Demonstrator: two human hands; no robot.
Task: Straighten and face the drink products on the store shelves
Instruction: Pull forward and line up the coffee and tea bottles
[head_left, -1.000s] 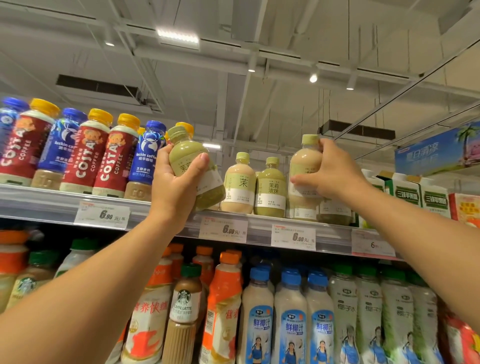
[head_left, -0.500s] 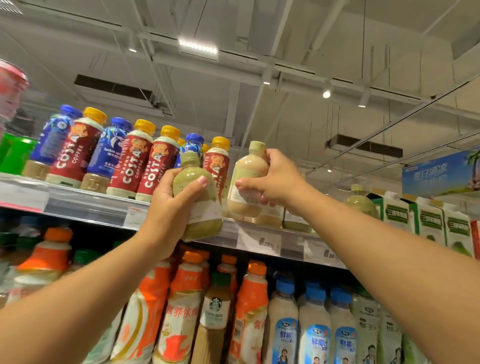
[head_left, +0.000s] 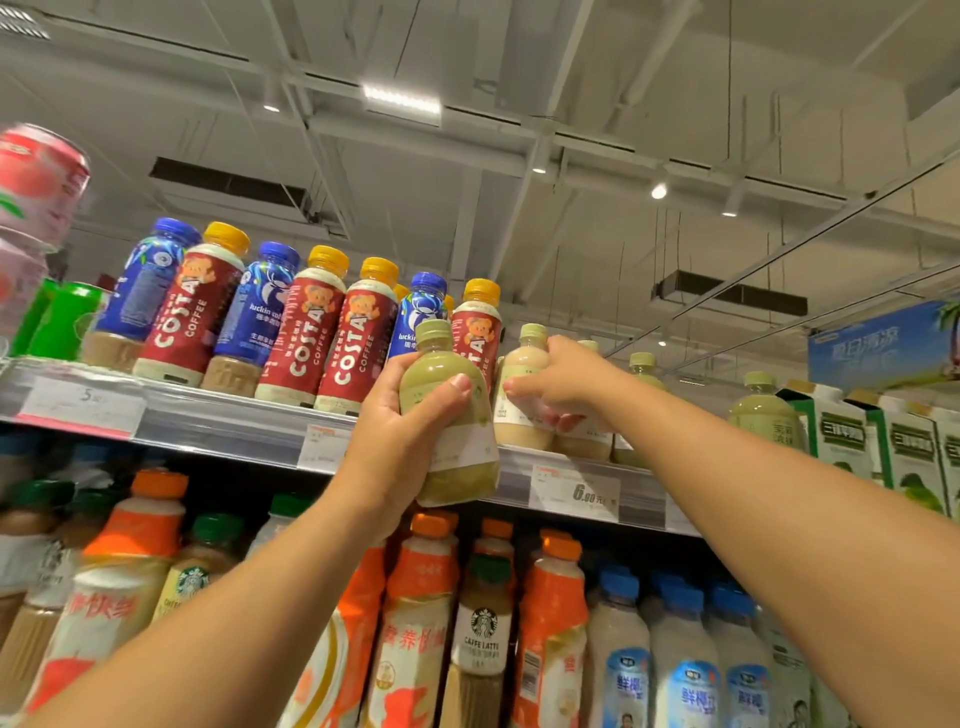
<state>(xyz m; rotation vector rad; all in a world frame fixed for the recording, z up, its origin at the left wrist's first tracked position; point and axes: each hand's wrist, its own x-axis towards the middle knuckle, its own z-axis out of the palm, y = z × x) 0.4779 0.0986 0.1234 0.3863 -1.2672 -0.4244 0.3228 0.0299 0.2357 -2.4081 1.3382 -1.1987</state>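
Note:
My left hand (head_left: 400, 431) grips a green matcha drink bottle (head_left: 457, 415) and holds it in the air just in front of the top shelf's edge (head_left: 234, 421). On that shelf a beige milk tea bottle (head_left: 519, 395) stands beside the red Costa coffee bottles (head_left: 311, 338), and my right hand (head_left: 566, 384) is wrapped around it. More green and beige bottles (head_left: 763, 410) stand to the right, partly hidden by my right arm.
Blue Luckin bottles (head_left: 260, 306) alternate with the Costa ones. Green-and-white cartons (head_left: 852, 436) stand at the far right, cans (head_left: 36, 187) at the far left. The lower shelf holds orange-capped bottles (head_left: 550, 623), Starbucks lattes (head_left: 480, 623) and blue-capped coconut drinks (head_left: 691, 670).
My right hand has carried the beige bottle leftward and brought it down onto the shelf next to the Costa bottles. My left hand keeps the green bottle, now slightly lower. The view shifted left.

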